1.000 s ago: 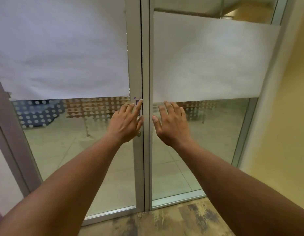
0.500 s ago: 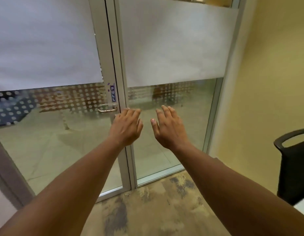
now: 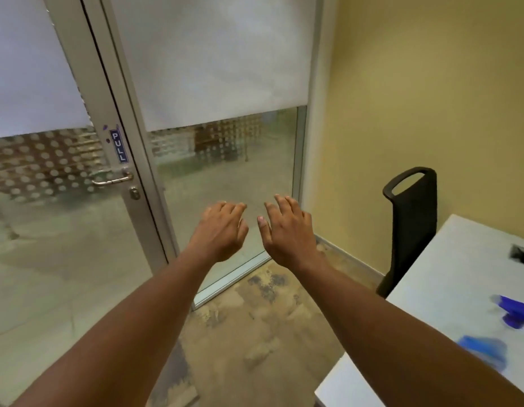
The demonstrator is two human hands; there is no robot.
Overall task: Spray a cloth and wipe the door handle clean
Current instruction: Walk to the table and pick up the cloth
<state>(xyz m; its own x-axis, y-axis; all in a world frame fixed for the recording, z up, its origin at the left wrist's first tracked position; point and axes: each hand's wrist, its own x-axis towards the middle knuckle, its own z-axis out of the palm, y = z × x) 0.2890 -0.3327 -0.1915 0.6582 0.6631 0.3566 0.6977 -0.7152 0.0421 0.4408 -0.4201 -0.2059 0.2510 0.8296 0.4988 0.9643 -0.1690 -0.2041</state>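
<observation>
Both hands are held out in the air with nothing in them. The left hand (image 3: 222,230) has its fingers curled a little, and the right hand (image 3: 287,230) is spread. The door handle (image 3: 112,180) is far to the left. A blurry blue cloth (image 3: 483,348) lies on the white table (image 3: 448,289) beside the blue spray bottle (image 3: 516,311)

Head camera looks down toward the glass door (image 3: 64,245).

Only one readable text: "PULL", white caps running top to bottom on a small dark-blue rectangular sticker (image 3: 119,146), sitting on the grey aluminium door frame (image 3: 124,118), just above the curved silver metal door handle (image 3: 112,180). No other text, brands or nos. showing legibly.
</observation>
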